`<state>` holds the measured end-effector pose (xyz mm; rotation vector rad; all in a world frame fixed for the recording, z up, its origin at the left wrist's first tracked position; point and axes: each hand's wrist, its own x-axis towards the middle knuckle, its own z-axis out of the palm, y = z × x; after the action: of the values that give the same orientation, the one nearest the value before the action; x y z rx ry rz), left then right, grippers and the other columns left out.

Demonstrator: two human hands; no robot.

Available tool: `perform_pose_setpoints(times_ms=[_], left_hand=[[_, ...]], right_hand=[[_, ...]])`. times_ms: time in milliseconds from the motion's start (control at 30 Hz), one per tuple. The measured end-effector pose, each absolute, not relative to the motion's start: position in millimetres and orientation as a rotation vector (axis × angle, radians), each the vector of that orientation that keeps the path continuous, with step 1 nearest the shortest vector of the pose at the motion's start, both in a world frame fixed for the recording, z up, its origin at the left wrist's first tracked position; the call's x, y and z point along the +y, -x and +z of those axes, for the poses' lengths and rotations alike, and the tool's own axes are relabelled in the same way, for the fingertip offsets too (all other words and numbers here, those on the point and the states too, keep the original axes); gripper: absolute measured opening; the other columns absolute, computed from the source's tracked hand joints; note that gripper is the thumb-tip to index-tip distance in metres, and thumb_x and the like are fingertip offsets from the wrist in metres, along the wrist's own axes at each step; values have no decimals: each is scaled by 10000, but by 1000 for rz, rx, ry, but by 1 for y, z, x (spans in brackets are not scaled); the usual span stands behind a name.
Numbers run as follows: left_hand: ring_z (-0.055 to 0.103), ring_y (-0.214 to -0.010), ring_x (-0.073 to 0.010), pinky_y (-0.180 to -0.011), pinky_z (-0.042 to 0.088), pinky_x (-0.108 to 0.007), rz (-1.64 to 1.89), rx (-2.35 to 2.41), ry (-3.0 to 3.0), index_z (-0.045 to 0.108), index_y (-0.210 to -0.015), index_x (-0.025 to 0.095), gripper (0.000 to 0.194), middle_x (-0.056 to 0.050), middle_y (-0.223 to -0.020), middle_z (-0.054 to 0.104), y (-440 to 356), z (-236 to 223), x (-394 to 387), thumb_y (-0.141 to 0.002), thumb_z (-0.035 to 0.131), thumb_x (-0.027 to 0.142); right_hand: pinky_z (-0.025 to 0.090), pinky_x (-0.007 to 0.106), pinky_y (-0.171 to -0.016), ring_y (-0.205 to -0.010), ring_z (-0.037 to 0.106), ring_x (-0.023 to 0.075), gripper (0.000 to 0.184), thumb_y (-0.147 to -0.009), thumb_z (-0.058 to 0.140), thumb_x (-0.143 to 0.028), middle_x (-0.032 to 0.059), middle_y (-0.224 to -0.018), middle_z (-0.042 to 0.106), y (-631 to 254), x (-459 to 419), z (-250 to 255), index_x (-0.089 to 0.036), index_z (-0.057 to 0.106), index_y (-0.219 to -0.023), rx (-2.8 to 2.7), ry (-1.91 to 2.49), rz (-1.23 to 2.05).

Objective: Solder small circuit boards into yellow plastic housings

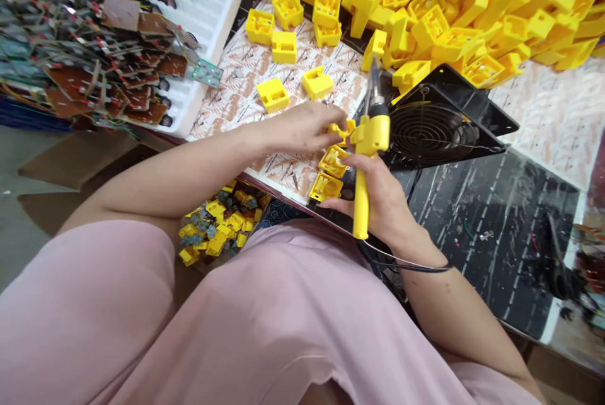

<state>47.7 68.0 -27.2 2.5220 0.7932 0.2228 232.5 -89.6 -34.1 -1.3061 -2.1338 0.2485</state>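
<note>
My right hand is wrapped round a yellow soldering gun, whose black collar and metal tip point away from me. A thin silvery wire and a dark cord trail from the handle's lower end. My left hand is closed at the fingertips on a small yellow plastic housing, partly hidden by the fingers. Just below it, two open yellow housings lie in a row at the table's front edge, beside my right fingers. Several more, such as this yellow housing, lie beyond my left hand.
A large heap of yellow housings fills the back right. In front stands a black fan with a wire guard. A white foam tray holds wired circuit boards at left. Scissors lie far right; yellow parts sit below the edge.
</note>
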Motion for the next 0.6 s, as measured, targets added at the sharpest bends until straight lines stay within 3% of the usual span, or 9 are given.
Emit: perform_pose_setpoints(times_ms=[100,167,233,333,433,500,600], left_hand=[[599,-1316,-265,-1118,471,-471,336,998,-2582,686,-1268,254,342,-34,-1374,684,-49,-24,85,-1013,465,316],[495,-1402,-331,-1142,433,-549,296,1251,-2640,630,-1386,264,444,-48,-1490,606,-52,-21,102,-961,590,388],[464,-1398,-353,-1119,442,-567,98,1388,-2657,623,-1408,268,546,-39,-1482,610,-57,-16,118,-903,687,465],[561,-1288,-279,-1113,465,-496,35,1356,-2456,677,-1322,245,452,-14,-1348,698,-70,-3,128,-928,667,467],[694,-1088,-203,-944,577,-400,165,1160,-2098,624,-1364,182,404,-57,-1317,719,-84,7,124,-989,531,300],[723,-993,-173,-800,609,-344,194,1062,-1910,586,-1373,122,414,-103,-1305,727,-92,6,122,-1014,404,220],[714,-948,-162,-790,608,-346,195,1045,-1786,622,-1305,83,401,-121,-1243,755,-99,-6,125,-1006,375,187]], right_hand=[[589,410,-967,-1161,703,286,574,-919,738,-515,103,-1186,710,-243,-92,-31,-260,459,-1351,-2087,1347,273],[595,419,-954,-1116,717,286,579,-919,718,-563,99,-1160,714,-245,-93,-30,-261,468,-1344,-2108,1337,243],[598,448,-948,-1078,723,298,577,-916,701,-599,103,-1126,719,-244,-94,-29,-253,490,-1327,-2148,1320,175],[605,449,-920,-1046,728,301,547,-919,697,-591,109,-1092,727,-243,-100,-27,-236,528,-1299,-2168,1349,121],[611,418,-906,-1025,739,277,481,-933,721,-504,92,-1092,742,-244,-106,-22,-256,546,-1306,-2120,1394,120],[614,402,-917,-1054,745,267,452,-929,751,-406,79,-1107,755,-244,-109,-19,-275,551,-1313,-2089,1394,104],[625,390,-909,-1077,753,260,417,-923,766,-319,72,-1112,765,-245,-111,-16,-283,561,-1284,-2074,1384,53]])
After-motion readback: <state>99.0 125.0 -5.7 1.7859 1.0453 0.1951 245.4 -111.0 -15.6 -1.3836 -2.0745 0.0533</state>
